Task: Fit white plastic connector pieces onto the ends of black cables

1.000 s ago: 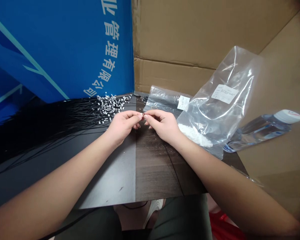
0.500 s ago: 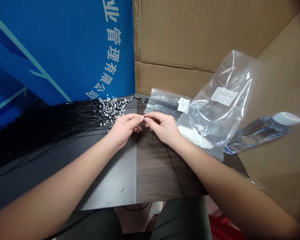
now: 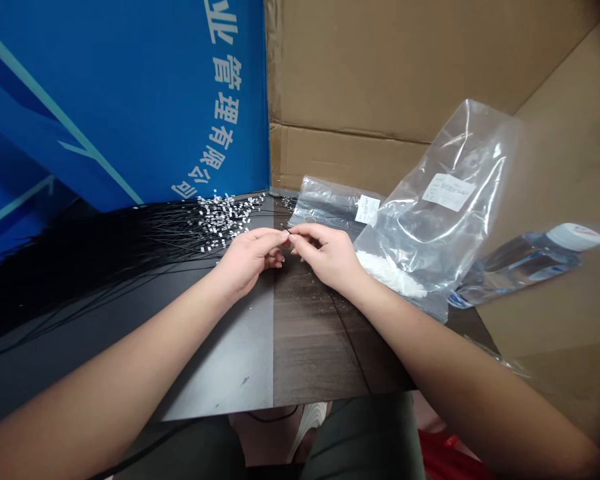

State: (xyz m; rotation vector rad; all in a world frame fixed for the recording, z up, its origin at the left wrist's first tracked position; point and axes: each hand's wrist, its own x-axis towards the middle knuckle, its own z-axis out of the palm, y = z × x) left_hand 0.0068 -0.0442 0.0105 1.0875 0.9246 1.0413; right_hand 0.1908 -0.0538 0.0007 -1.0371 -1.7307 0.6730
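My left hand (image 3: 253,257) and my right hand (image 3: 325,253) meet fingertip to fingertip over the table. Between them is a thin black wire (image 3: 288,230), of which only a short dark end shows; the fingers hide the rest. Both hands are closed in a pinch, thumb against index finger, at this wire. Left of and behind my left hand lies a big bundle of black wires (image 3: 105,247), with many small white connectors (image 3: 223,217) at the ends close to my hand.
Behind my right hand lies a flat labelled plastic bag (image 3: 325,200). Further right, a large clear bag (image 3: 445,200) holds small white pieces (image 3: 393,273). A water bottle (image 3: 525,260) leans at the right edge. A blue panel (image 3: 130,87) and cardboard (image 3: 360,67) wall off the back.
Almost nothing has moved. Both hands keep the same pinch at the same spot, with only a tiny shift at the fingertips.
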